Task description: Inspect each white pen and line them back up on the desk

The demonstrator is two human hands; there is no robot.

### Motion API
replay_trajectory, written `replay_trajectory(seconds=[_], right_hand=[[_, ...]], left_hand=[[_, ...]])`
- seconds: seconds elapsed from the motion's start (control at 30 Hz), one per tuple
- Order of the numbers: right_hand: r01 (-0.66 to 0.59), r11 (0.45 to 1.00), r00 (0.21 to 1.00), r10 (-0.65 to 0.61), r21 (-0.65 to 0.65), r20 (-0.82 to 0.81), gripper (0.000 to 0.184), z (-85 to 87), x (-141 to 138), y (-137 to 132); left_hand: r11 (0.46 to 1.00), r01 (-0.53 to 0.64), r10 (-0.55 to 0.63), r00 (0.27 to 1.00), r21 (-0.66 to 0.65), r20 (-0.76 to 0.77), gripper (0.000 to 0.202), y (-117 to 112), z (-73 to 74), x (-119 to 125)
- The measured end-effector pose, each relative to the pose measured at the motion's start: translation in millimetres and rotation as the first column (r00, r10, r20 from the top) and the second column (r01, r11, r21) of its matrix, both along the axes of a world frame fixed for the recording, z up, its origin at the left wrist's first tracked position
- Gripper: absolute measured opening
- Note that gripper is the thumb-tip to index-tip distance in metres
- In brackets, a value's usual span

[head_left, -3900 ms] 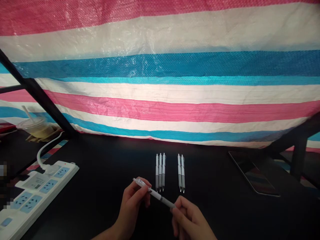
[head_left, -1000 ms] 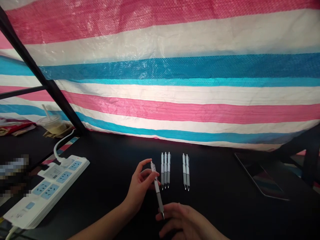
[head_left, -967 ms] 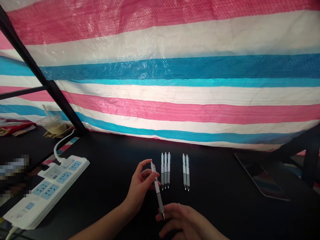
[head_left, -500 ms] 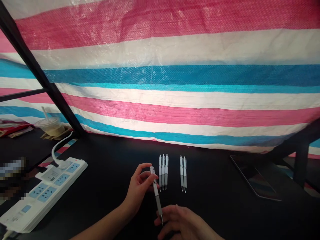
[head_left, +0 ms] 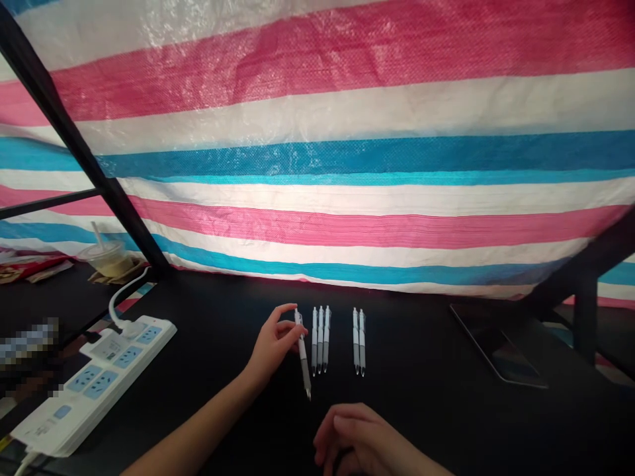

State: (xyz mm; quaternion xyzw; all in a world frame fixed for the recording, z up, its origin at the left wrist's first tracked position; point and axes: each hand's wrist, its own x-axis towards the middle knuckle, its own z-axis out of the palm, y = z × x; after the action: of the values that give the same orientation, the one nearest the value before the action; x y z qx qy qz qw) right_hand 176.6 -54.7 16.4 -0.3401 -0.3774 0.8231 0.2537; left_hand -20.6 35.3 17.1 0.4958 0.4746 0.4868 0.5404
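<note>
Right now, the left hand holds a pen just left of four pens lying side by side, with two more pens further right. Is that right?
Not quite: the head view shows three pens, not four, lying side by side. The rest stands: the left hand holds a pen just left of them, with two more pens further right.

In front of me hangs a woven plastic tarpaulin in pink, white and blue stripes, lit brightly enough to shine in patches. A black metal strut slants down across it on the far left, a black leg stands far right, and a black tabletop runs beneath.
</note>
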Motion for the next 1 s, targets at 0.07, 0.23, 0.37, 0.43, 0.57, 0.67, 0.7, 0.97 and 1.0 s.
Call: replay_trajectory(seconds=[0.07,0.23,0.37,0.43,0.57,0.67,0.7,0.97,1.0], right_hand=[[-0.03,1.0,1.0,0.03,0.005,-0.005,0.035,-0.8,0,0],[-0.041,0.998,0.999,0.041,0.04,0.019,0.028,-5.5,1,0],[-0.086,0.989,0.993,0.075,0.117,0.092,0.029,-8.7,2,1],[-0.081,0.966,0.978,0.03,0.245,0.206,0.025,-5.4,4,4],[-0.172,0.642,0.787,-0.366,0.747,0.496,0.018,8.8,17,13],[-0.468,0.319,0.603,-0.567,0.824,0.561,0.052,9.3,29,22],[-0.567,0.269,0.531,-0.603,0.778,0.595,0.064,5.4,32,26],[-0.783,-0.135,0.371,-0.885,0.608,0.281,0.033,-46.7,33,40],[-0.777,-0.169,0.384,-0.89,0.606,0.245,0.028,-48.0,32,41]], left_hand=[[0.998,0.011,-0.007,0.997,0.059,-0.073,0.049,15,-4.1,1],[0.995,0.005,0.009,0.988,0.095,-0.152,0.045,47,-16.2,5],[0.996,-0.003,0.022,0.978,0.09,-0.21,0.044,46,-19.5,6],[0.997,0.001,0.016,0.971,0.074,-0.237,0.036,37,-18.9,5],[0.998,0.057,-0.053,0.962,0.009,-0.267,0.033,16,-14.9,2],[0.995,0.098,-0.097,0.955,-0.012,-0.28,0.028,4,-11.4,0],[0.995,0.103,-0.102,0.953,-0.013,-0.284,0.026,1,-10.4,0],[0.986,0.088,-0.034,0.935,0.14,-0.353,0.017,-21,-3.4,-4],[0.984,0.078,-0.018,0.937,0.16,-0.348,0.015,-25,-3.0,-4]])
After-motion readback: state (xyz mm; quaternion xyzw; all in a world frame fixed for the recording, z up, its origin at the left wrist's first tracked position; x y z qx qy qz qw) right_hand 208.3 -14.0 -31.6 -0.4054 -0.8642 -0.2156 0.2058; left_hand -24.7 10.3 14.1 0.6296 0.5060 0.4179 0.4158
